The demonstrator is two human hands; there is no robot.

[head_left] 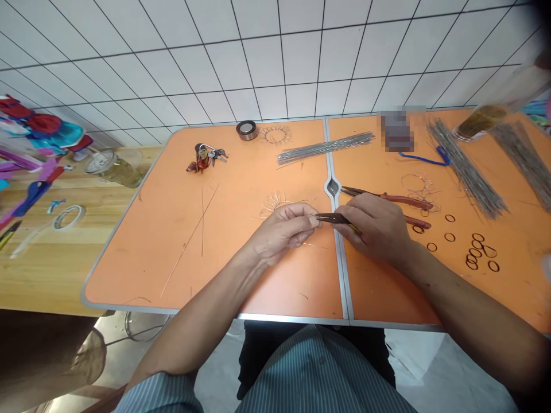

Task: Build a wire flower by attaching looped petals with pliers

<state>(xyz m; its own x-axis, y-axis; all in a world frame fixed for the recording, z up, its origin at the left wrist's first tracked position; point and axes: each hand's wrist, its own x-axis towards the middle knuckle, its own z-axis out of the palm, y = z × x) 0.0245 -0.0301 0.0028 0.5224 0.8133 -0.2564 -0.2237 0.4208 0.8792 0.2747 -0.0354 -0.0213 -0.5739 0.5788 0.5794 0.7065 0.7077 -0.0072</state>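
Right hand (376,228) closed on dark pliers (333,218), tips meeting left fingertips above orange table (172,223). Left hand (286,229) pinched narrow beside looped wire (275,202), partly hidden; whether it grips wire, cannot tell.

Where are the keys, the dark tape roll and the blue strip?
Keys (204,154), head view, middle of the bunch.
Dark tape roll (247,136), head view, outer side.
Blue strip (424,159), head view, thin stretch.
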